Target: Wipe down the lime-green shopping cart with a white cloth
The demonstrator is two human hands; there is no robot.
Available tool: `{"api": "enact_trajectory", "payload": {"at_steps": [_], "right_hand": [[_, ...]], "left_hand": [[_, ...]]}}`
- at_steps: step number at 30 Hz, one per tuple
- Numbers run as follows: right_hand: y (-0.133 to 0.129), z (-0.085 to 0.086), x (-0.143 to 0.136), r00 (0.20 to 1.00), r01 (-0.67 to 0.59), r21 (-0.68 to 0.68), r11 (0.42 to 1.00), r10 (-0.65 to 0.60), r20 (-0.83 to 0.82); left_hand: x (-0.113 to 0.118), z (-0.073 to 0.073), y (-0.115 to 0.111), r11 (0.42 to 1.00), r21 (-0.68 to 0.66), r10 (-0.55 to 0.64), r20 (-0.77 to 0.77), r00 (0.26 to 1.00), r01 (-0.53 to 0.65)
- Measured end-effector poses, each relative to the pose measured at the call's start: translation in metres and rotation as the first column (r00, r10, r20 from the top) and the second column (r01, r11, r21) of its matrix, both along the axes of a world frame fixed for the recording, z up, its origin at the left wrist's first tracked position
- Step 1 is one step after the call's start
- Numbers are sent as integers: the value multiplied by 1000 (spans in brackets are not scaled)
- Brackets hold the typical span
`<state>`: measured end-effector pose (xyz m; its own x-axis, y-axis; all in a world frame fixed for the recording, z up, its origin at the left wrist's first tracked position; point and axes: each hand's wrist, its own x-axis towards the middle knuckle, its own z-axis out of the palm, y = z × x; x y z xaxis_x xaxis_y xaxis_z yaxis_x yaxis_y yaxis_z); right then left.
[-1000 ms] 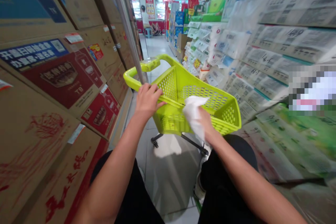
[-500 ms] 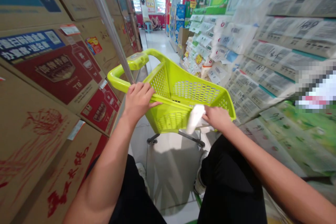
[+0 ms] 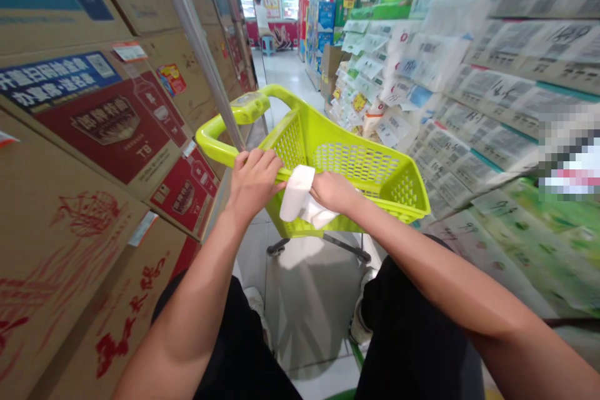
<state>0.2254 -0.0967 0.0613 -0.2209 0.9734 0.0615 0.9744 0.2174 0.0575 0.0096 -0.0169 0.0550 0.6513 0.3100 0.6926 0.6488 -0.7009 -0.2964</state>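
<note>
A lime-green shopping cart (image 3: 356, 162) stands side-on before me, with its curved handle (image 3: 210, 137) to the left. My left hand (image 3: 255, 178) is closed over the near rim of the cart, by the handle end. Beside it, my right hand (image 3: 335, 190) presses a folded white cloth or paper wipe (image 3: 300, 194) against that same rim. Part of the wipe hangs down outside the basket. The right fingertips are hidden behind the wipe and rim.
Stacked cardboard cartons (image 3: 98, 131) line the left side, with a metal pole (image 3: 199, 44) in front. Packs of tissue paper (image 3: 506, 87) are piled on the right. Farther down the aisle, a person (image 3: 260, 15) is near a blue stool (image 3: 267, 45).
My right hand has moved left along the cart's rim with the white wipe, close to my left hand. The left hand has kept its hold on the rim.
</note>
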Motion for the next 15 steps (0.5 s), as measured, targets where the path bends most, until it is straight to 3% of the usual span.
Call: {"api": "enact_trajectory", "payload": {"at_steps": [3,8,10,12,15], "right_hand": [[-27,-10,27,993,104,-38,994,-102,53],[-114,-39,119,929,348,-112,931,-327,171],[-136,-48,141,913,387,-105,916,-364,185],[-140,-50,145,906,400,-113,909,-374,200],[-112,-41,120,922,363,-143,921,-332,201]], "left_hand": [[-10,0,6,1000,-20,-8,8,1000,8],[-28,0,12,998,-62,21,23,1000,-19],[-32,-1,13,995,-97,37,28,999,-35],[-32,-2,14,989,-146,40,45,998,-33],[-26,-3,14,982,-191,29,74,997,-14]]}}
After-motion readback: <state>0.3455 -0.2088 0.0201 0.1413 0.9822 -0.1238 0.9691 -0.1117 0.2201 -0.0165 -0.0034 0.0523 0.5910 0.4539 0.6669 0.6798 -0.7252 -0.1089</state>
